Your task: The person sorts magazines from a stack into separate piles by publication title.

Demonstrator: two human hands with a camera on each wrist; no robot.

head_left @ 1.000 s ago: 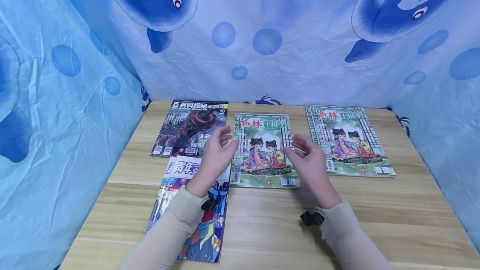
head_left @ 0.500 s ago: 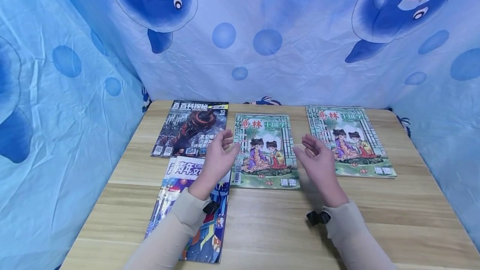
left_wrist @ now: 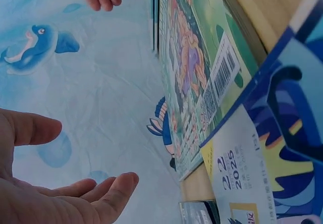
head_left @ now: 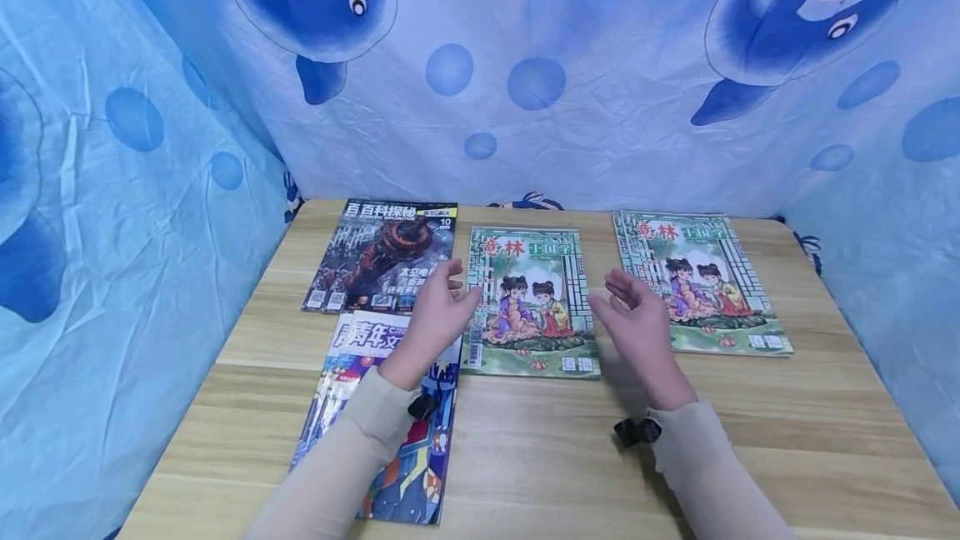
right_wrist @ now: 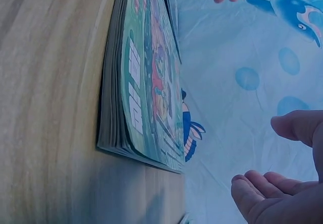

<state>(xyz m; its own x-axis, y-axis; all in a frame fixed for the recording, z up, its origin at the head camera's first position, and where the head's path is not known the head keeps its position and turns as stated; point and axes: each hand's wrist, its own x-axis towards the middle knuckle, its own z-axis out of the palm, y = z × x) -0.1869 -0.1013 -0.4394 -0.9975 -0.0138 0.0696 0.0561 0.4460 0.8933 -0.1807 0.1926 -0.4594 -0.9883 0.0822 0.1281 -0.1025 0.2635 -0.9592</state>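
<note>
Both hands hover over the table and hold nothing. My left hand is at the left edge of the middle stack of green magazines, palm turned inward. On the opposite side, my right hand faces it, between that stack and a second green magazine stack. In the left wrist view the left thumb and fingers stand apart, with the magazines off to the side. The right wrist view shows the thumb and fingers spread, and the thick page edges of the middle stack.
Dark space-cover magazines lie at the back left of the wooden table. In front of them, blue illustrated magazines lie partly under the left forearm. A blue dolphin-print cloth surrounds the table at the back and sides.
Over the first half second my right hand moved right, away from the middle stack, and my left shifted slightly. Since then both have stayed nearly still. The magazines have not moved.
</note>
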